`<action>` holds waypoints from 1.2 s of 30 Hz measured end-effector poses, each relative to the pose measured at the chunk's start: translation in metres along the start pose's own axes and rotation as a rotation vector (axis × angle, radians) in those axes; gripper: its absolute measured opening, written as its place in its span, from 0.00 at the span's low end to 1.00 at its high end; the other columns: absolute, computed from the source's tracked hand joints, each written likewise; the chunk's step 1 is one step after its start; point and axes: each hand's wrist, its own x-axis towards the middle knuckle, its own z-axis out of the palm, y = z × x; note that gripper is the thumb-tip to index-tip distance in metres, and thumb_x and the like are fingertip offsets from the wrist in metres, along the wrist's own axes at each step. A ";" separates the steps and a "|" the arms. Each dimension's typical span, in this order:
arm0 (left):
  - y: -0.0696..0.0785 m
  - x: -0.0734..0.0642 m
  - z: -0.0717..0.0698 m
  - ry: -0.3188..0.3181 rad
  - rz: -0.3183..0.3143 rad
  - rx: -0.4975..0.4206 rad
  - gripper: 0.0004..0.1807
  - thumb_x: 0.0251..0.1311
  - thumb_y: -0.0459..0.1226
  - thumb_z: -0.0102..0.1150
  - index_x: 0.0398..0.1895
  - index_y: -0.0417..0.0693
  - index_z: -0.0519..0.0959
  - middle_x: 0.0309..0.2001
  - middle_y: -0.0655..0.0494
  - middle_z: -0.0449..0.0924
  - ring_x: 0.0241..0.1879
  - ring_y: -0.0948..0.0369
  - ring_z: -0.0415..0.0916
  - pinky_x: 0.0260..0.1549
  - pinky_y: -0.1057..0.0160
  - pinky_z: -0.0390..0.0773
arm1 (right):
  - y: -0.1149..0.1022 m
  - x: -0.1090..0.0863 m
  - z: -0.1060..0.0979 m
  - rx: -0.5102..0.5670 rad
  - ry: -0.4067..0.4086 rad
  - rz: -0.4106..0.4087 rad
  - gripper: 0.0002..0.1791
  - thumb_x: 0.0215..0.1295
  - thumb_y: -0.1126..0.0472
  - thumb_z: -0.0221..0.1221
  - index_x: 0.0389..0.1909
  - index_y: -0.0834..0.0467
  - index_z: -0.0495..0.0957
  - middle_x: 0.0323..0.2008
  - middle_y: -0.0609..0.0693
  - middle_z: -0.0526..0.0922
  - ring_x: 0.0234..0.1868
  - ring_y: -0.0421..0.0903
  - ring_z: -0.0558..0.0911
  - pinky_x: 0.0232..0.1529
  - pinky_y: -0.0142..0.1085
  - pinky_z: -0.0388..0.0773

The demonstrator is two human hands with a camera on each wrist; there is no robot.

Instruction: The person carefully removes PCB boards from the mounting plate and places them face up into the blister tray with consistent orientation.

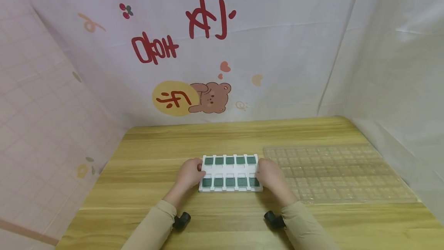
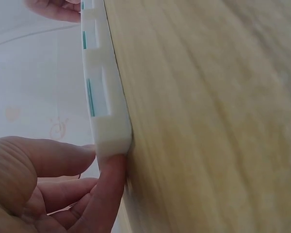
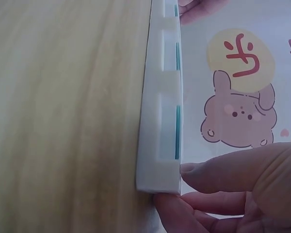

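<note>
- We see a white tray lying flat on the wooden surface, near its front middle; it has two rows of five pockets, each holding a small green chip.
- Left hand: it holds the tray's left end. In the left wrist view the thumb presses on the near corner of the tray and the fingers curl over its top edge, so the grip is a pinch on the tray.
- Right hand: it does the same at the right end. In the right wrist view the thumb sits under the corner of the tray and a finger lies above it; again a pinch.
- A clear plastic sheet of small moulded cells lies just to the right of the tray, its left edge close beside the right hand.
- Step in hand, as we judge it: both hands have taken hold of the tray's ends; the tray rests on the surface, not lifted.
- Next move, as we judge it: any lift or slide calls for even pull from both hands and a level tray, since the chips sit loose in open pockets and a tilt could spill them.
</note>
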 end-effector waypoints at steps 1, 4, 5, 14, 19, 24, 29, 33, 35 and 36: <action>0.000 0.000 0.000 0.001 0.000 -0.001 0.13 0.53 0.29 0.65 0.20 0.46 0.69 0.21 0.55 0.65 0.24 0.58 0.64 0.25 0.62 0.60 | 0.000 0.000 -0.001 0.000 0.000 0.000 0.03 0.57 0.70 0.57 0.26 0.62 0.73 0.22 0.52 0.73 0.26 0.48 0.71 0.27 0.42 0.70; 0.000 0.001 0.000 -0.001 -0.002 0.000 0.14 0.53 0.29 0.65 0.20 0.46 0.69 0.21 0.55 0.65 0.24 0.58 0.64 0.25 0.62 0.59 | 0.000 -0.001 -0.002 0.007 0.003 -0.011 0.04 0.56 0.70 0.58 0.25 0.62 0.73 0.22 0.52 0.73 0.26 0.48 0.72 0.28 0.42 0.71; 0.000 0.001 0.000 -0.003 -0.007 -0.002 0.14 0.53 0.29 0.65 0.20 0.46 0.69 0.21 0.56 0.65 0.24 0.58 0.64 0.25 0.62 0.59 | 0.000 -0.002 -0.002 0.009 0.004 -0.016 0.04 0.56 0.70 0.59 0.25 0.62 0.73 0.22 0.52 0.73 0.26 0.48 0.72 0.28 0.42 0.72; -0.002 -0.001 -0.002 -0.015 -0.003 -0.026 0.10 0.54 0.30 0.66 0.25 0.44 0.73 0.24 0.55 0.69 0.28 0.57 0.66 0.28 0.61 0.63 | 0.003 -0.002 -0.002 0.025 0.010 -0.032 0.10 0.56 0.68 0.63 0.22 0.59 0.71 0.21 0.50 0.72 0.25 0.47 0.71 0.29 0.41 0.71; -0.003 -0.002 -0.004 -0.033 -0.016 -0.081 0.08 0.56 0.31 0.67 0.38 0.39 0.80 0.29 0.55 0.72 0.31 0.57 0.69 0.30 0.61 0.67 | 0.003 -0.003 -0.003 0.062 0.000 -0.032 0.12 0.58 0.66 0.64 0.22 0.59 0.70 0.21 0.49 0.71 0.25 0.47 0.70 0.27 0.39 0.68; -0.008 -0.002 -0.009 -0.040 -0.010 -0.139 0.11 0.57 0.32 0.67 0.42 0.37 0.81 0.33 0.53 0.77 0.32 0.58 0.73 0.31 0.61 0.75 | 0.003 -0.005 -0.009 0.146 0.003 -0.033 0.14 0.57 0.64 0.66 0.20 0.58 0.70 0.20 0.49 0.70 0.23 0.46 0.69 0.25 0.37 0.65; -0.014 -0.001 -0.015 -0.019 0.051 -0.149 0.17 0.57 0.34 0.68 0.48 0.34 0.80 0.37 0.49 0.81 0.38 0.53 0.78 0.41 0.52 0.78 | 0.005 -0.006 -0.016 0.171 0.018 -0.064 0.10 0.57 0.62 0.67 0.33 0.63 0.78 0.27 0.51 0.79 0.30 0.48 0.76 0.31 0.42 0.73; -0.019 -0.001 -0.019 0.000 0.085 -0.162 0.26 0.57 0.36 0.70 0.57 0.32 0.77 0.45 0.45 0.82 0.46 0.49 0.78 0.48 0.48 0.76 | 0.007 -0.007 -0.021 0.184 0.028 -0.072 0.23 0.59 0.60 0.67 0.52 0.68 0.78 0.41 0.56 0.83 0.42 0.54 0.82 0.43 0.49 0.77; -0.021 -0.001 -0.021 0.009 0.104 -0.154 0.28 0.56 0.37 0.70 0.59 0.33 0.76 0.48 0.43 0.81 0.49 0.47 0.77 0.51 0.47 0.75 | 0.008 -0.008 -0.024 0.208 0.029 -0.064 0.26 0.60 0.58 0.67 0.56 0.67 0.77 0.44 0.58 0.83 0.45 0.55 0.82 0.45 0.51 0.77; -0.022 -0.001 -0.022 0.013 0.117 -0.146 0.29 0.56 0.38 0.71 0.60 0.34 0.76 0.50 0.42 0.80 0.52 0.46 0.76 0.53 0.46 0.74 | 0.009 -0.008 -0.025 0.217 0.031 -0.064 0.26 0.60 0.58 0.67 0.57 0.67 0.77 0.45 0.58 0.83 0.45 0.56 0.82 0.44 0.51 0.77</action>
